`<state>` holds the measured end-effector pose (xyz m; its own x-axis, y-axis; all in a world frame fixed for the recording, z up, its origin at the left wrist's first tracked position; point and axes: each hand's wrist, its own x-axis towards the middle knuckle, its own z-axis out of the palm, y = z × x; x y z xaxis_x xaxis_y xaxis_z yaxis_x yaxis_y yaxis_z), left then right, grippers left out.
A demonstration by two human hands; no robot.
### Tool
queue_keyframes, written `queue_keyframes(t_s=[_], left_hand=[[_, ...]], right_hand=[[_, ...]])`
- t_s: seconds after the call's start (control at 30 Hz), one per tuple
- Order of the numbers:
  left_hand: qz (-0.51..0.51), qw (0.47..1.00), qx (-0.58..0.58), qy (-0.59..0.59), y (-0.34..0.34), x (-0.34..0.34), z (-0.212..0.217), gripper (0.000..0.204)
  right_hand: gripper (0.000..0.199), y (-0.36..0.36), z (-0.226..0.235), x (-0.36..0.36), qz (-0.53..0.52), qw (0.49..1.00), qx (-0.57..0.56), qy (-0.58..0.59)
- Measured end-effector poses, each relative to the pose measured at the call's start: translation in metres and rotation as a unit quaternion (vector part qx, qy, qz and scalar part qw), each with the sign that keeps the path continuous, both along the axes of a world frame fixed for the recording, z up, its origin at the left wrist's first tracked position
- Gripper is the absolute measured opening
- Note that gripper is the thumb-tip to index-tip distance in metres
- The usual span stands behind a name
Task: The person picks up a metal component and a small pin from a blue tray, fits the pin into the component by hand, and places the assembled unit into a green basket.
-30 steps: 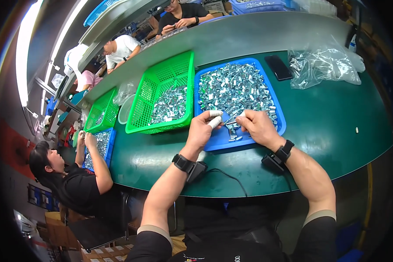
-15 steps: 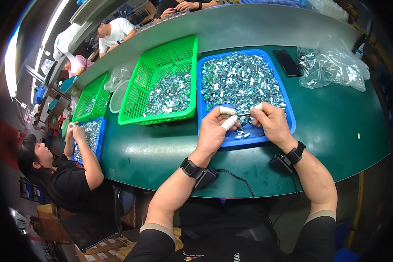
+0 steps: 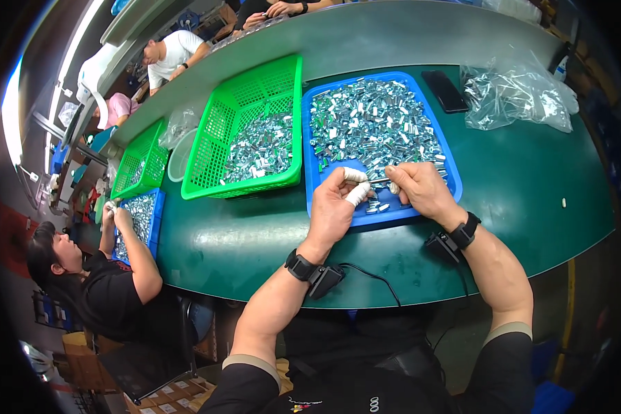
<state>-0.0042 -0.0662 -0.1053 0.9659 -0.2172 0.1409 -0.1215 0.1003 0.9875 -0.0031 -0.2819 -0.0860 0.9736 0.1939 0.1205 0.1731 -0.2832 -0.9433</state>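
Both of my hands are over the near part of a blue tray point(image 3: 450, 164) that is heaped with small shiny metal sleeves point(image 3: 372, 124). My left hand point(image 3: 333, 210), thumb and forefinger wrapped in white tape, pinches one end of a thin metal piece point(image 3: 378, 181). Its other end is between the thumb and fingers of my right hand point(image 3: 426, 190), where a white-wrapped fingertip shows under the thumb. The fingers cover much of the piece, so its exact kind is unclear. A few loose sleeves lie on the tray floor just below.
Left of the tray stands a green perforated basket point(image 3: 207, 148) holding more metal parts. A black phone point(image 3: 444, 91) and a clear plastic bag point(image 3: 517, 96) lie at the right on the green table point(image 3: 255, 241). A co-worker point(image 3: 96, 276) handles parts at the left.
My right hand has turned, bringing its thumb on top and its wrapped fingertip underneath. My left hand keeps its pinch. The whole view has shifted slightly.
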Motion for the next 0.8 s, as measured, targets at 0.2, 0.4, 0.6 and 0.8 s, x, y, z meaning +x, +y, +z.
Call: queue_keyframes(t_s=[0.2, 0.4, 0.6, 0.8], left_hand=[[0.053, 0.984, 0.132, -0.106, 0.003, -0.01, 0.013, 0.01], [0.193, 0.872, 0.321, -0.314, 0.05, 0.002, 0.085, 0.013], [0.181, 0.697, 0.529, -0.448, 0.057, 0.02, 0.1, 0.025], [-0.025, 0.705, 0.645, -0.296, 0.007, 0.015, 0.048, 0.025]], right_hand=[[0.051, 0.002, -0.009, 0.005, 0.002, 0.998, 0.044, -0.037], [0.051, -0.003, -0.012, 0.005, -0.023, 0.995, 0.079, -0.057], [0.05, -0.003, -0.01, 0.006, -0.02, 0.994, 0.086, -0.06], [0.05, 0.0, -0.01, 0.006, -0.032, 0.993, 0.083, -0.076]])
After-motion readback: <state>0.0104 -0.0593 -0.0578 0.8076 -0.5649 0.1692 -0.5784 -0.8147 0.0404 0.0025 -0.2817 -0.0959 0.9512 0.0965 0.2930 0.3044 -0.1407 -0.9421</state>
